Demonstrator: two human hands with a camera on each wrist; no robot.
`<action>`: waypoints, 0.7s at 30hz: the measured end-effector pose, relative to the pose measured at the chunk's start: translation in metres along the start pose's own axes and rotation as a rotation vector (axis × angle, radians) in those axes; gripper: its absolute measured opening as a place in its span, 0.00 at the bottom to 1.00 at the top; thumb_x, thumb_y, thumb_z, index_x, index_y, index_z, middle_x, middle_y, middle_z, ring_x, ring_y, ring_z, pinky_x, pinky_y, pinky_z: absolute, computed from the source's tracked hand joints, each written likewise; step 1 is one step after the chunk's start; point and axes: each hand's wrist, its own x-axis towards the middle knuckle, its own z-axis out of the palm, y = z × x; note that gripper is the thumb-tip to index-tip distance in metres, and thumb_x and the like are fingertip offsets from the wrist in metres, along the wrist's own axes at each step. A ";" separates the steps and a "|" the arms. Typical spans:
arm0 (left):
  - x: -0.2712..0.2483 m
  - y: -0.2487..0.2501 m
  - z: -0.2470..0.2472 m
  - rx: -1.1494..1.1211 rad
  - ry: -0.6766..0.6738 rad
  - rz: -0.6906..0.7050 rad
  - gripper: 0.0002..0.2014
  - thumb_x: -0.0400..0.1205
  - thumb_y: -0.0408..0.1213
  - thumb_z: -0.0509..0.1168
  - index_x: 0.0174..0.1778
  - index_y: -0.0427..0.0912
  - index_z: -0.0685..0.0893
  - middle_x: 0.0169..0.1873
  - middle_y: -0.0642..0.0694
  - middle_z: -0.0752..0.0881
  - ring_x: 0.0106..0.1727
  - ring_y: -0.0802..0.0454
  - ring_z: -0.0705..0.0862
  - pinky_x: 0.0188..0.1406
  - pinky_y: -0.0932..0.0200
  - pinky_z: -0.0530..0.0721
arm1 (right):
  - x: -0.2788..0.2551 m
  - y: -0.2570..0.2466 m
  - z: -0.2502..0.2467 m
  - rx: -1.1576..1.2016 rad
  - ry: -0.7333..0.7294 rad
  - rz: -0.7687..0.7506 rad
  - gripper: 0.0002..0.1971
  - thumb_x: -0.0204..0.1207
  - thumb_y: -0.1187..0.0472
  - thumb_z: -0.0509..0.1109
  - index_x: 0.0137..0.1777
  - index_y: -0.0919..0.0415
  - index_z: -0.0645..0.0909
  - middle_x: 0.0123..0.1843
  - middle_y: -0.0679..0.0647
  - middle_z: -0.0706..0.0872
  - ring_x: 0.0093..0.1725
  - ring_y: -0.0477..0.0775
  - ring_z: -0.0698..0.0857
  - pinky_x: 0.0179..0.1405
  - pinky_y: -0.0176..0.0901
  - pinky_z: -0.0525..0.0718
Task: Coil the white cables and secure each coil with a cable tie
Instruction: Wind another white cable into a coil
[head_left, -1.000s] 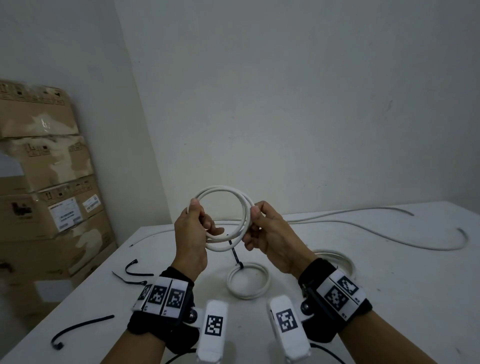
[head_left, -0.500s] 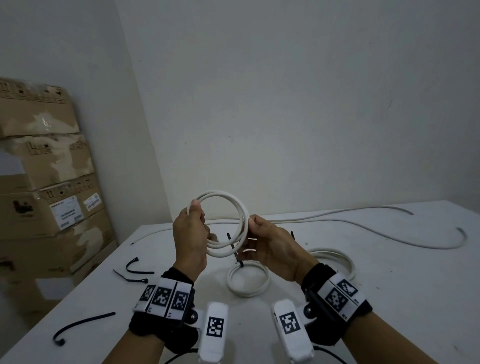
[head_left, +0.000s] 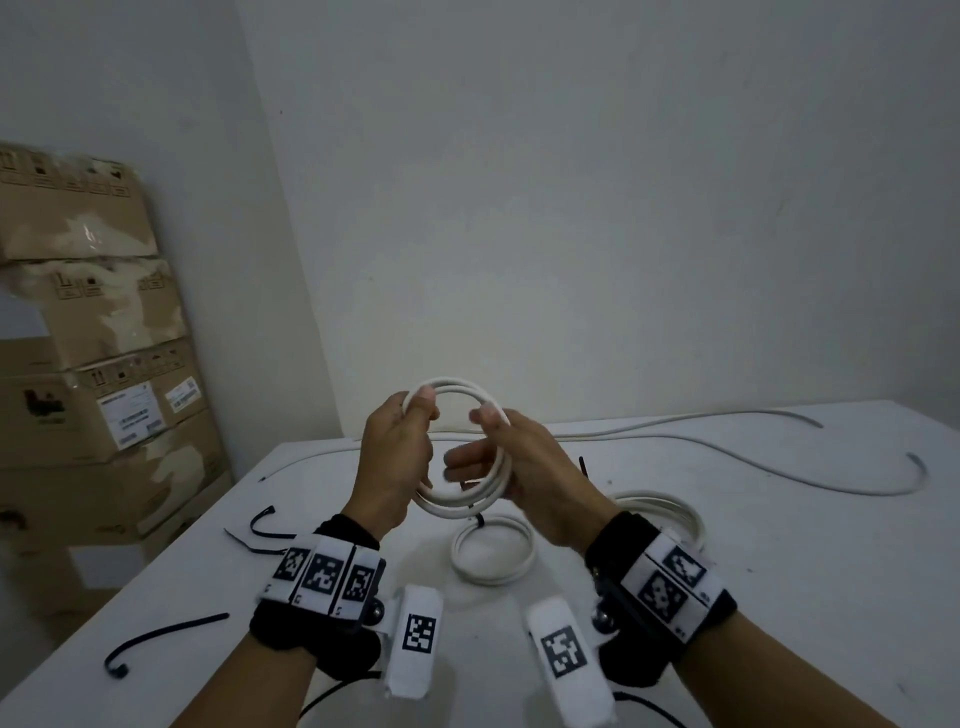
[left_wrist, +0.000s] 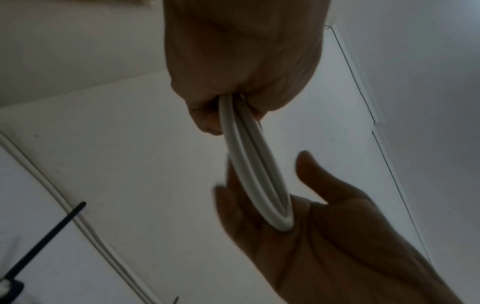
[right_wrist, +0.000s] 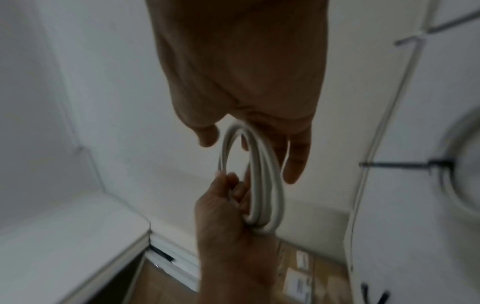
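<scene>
Since a moment ago my right hand has loosened: its fingers now stretch nearly straight through the white coil, which rests against the palm instead of being pinched. My left hand grips the coil's left side, thumb and fingers curled tight round the strands.

Below lies a white table pushed into a corner of pale walls, with cardboard boxes stacked at the left. Black cable ties lie on its left part, a tied coil just beyond my wrists, another coil behind my right wrist, and a loose cable trails along the far edge.

I hold the coil in the air above the table, standing upright and facing me. It is a round ring of several smooth, white strands lying side by side.
</scene>
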 end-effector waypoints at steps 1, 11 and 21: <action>-0.001 0.001 0.002 -0.041 -0.020 -0.026 0.13 0.87 0.43 0.58 0.41 0.39 0.76 0.23 0.47 0.68 0.19 0.55 0.65 0.16 0.64 0.65 | 0.002 0.002 0.005 0.197 0.017 0.030 0.12 0.86 0.56 0.58 0.55 0.64 0.76 0.27 0.54 0.80 0.25 0.52 0.82 0.36 0.49 0.82; -0.008 0.006 0.001 -0.617 -0.028 -0.298 0.16 0.87 0.44 0.59 0.35 0.40 0.75 0.22 0.47 0.73 0.18 0.56 0.69 0.15 0.64 0.68 | 0.010 0.013 0.023 0.727 0.416 0.066 0.15 0.79 0.62 0.59 0.29 0.57 0.66 0.19 0.47 0.57 0.15 0.45 0.54 0.14 0.32 0.56; -0.019 0.005 0.004 -0.307 -0.074 -0.111 0.05 0.84 0.37 0.64 0.52 0.42 0.76 0.20 0.50 0.70 0.15 0.56 0.62 0.15 0.67 0.60 | 0.007 0.028 0.020 0.641 0.350 0.097 0.15 0.78 0.63 0.59 0.29 0.57 0.66 0.19 0.48 0.58 0.16 0.47 0.57 0.20 0.38 0.65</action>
